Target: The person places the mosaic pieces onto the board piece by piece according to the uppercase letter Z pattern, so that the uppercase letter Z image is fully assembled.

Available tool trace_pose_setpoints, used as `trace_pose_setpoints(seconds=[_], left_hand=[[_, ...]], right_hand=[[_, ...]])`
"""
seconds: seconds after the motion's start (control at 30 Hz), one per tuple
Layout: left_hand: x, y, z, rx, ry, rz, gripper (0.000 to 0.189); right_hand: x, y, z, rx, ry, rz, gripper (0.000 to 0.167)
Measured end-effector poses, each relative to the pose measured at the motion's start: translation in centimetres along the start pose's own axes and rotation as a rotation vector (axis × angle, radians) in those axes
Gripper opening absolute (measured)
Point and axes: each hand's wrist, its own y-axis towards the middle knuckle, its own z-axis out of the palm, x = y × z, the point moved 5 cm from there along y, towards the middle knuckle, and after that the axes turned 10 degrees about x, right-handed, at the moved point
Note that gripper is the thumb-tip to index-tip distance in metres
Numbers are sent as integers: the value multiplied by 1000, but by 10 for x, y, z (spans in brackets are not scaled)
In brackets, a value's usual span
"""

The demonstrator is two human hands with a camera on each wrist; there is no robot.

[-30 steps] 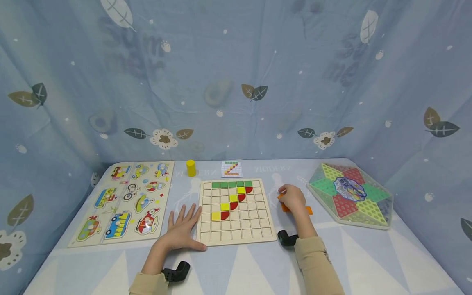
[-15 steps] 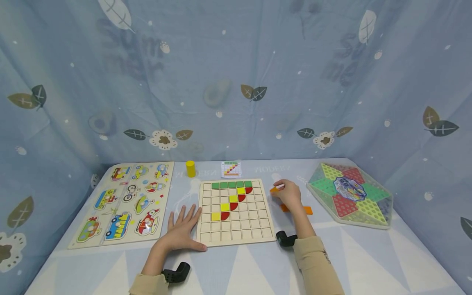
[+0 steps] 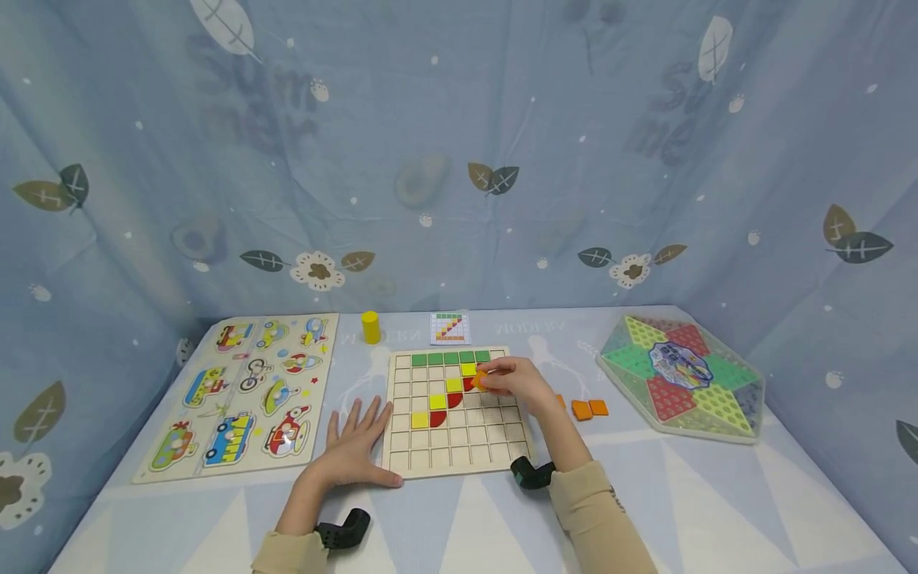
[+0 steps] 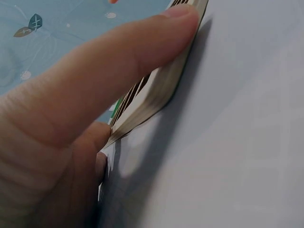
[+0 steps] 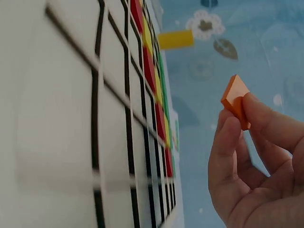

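Note:
A wooden grid board [image 3: 476, 436] lies in the middle of the table, bearing a row of green tiles [image 3: 451, 358] and a diagonal of yellow squares [image 3: 438, 402] with red rounded pieces [image 3: 438, 418]. My left hand [image 3: 350, 458] lies with fingers spread at the board's left edge; in the left wrist view its thumb [image 4: 123, 52] rests on the board's edge. Over the upper right of the board, my right hand [image 3: 522, 379] pinches an orange square tile [image 5: 236, 97] between thumb and fingertips. The right wrist view shows that tile held tilted, apart from the board.
Loose orange tiles [image 3: 582, 410] lie right of the board. Behind it are a small pattern card [image 3: 450, 328] and a yellow cylinder [image 3: 370, 328]. A vehicle peg puzzle [image 3: 240, 399] lies at left, a hexagonal game box [image 3: 681, 379] at right.
My right hand has picked up the orange tile from the loose ones on the right and carried it left over the board. My left hand has stayed in place.

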Motion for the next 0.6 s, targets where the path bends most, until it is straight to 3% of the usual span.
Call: trace_pose_setpoints(seconds=[0.3,0.43,0.6], left_hand=[[1,0,-1,6,9,-5,122],[0,-1,-1,6,11,0,121],[0,-1,-1,3,19,6,120]], right_hand=[[11,3,66,190,-199,-38,17],[11,4,89,214,-339,-54,7],[9,4,103,203,-418,-58,6]])
